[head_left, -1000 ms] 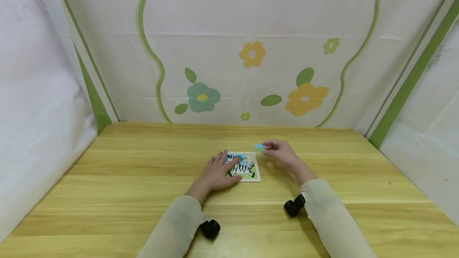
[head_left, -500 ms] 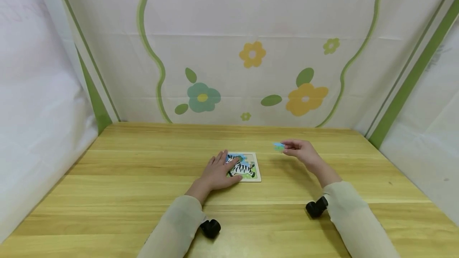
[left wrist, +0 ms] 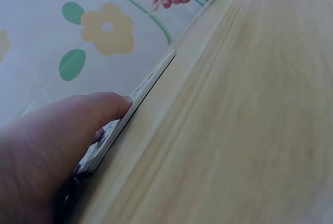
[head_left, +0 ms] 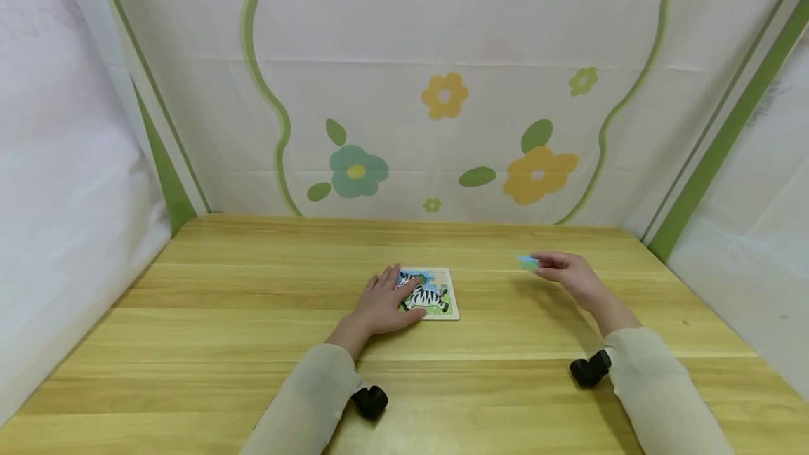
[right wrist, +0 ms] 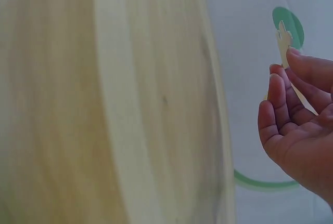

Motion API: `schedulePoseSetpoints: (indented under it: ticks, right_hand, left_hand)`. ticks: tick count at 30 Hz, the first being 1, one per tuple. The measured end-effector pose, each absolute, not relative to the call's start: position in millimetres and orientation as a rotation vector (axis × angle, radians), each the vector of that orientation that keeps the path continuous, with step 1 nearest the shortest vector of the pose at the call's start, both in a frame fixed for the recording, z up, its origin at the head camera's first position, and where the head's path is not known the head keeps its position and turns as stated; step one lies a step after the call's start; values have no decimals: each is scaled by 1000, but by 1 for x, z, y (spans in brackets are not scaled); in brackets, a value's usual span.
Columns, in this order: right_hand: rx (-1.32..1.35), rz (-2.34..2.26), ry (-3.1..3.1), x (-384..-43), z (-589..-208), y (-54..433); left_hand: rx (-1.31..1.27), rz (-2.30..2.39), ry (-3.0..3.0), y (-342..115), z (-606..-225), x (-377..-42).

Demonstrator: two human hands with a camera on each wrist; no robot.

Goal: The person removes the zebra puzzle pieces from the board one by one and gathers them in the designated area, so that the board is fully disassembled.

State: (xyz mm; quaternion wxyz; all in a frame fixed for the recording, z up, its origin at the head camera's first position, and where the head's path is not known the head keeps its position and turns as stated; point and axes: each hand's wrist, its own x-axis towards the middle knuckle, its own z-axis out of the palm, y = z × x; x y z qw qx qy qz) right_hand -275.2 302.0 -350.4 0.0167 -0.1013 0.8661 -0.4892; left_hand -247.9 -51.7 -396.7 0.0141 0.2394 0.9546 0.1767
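Note:
A small square jigsaw puzzle (head_left: 436, 298) with a zebra picture lies in a pale wooden frame near the middle of the table. Its upper right part shows a bare wood-coloured gap. My left hand (head_left: 382, 309) rests spread over the puzzle's left side, hiding part of it; in the left wrist view its thumb (left wrist: 112, 105) lies on the frame's near edge. To the right of the frame and above the table, my right hand (head_left: 574, 278) pinches a blue and green puzzle piece (head_left: 526, 262) between thumb and fingers. The right wrist view shows that puzzle piece (right wrist: 284, 43) edge-on.
The wooden table (head_left: 265, 357) runs back to a white cloth (head_left: 392, 104) printed with flowers and leaves. More white cloth hangs at the left and right sides. Black wrist cameras sit at both sleeve cuffs.
My right hand has moved steadily to the right, away from the puzzle frame, with the puzzle piece in its fingers. The left hand has stayed in place on the puzzle.

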Motion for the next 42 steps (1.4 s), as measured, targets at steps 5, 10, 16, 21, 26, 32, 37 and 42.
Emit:
schedulePoseSetpoints:
  ticks: [5,10,16,21,26,32,37,42]
  right_hand:
    - [-299,-1512,2691,-276,-352,318]
    - [-255,-1528,2692,-277,-357,336]
    - [-218,-1548,2689,-277,-363,353]
    - [-203,-1422,2740,-283,-367,361]
    - [-167,-1315,2791,-289,-373,364]
    - [-110,-1302,2787,-291,-379,365]
    - [-108,-1313,2800,-292,-380,362]
    - [-92,-1286,2847,-294,-382,360]
  left_hand:
    - [732,561,2978,-52,-397,-248]
    - [730,568,2978,-52,-398,-248]
    - [745,583,2974,-51,-397,-248]
    - [741,597,2978,-51,-397,-248]
    - [727,592,2980,-52,-398,-248]
    - [725,585,2981,-51,-399,-247]
    - [736,581,2990,-52,-399,-249]
    - [736,579,2989,-52,-400,-249]
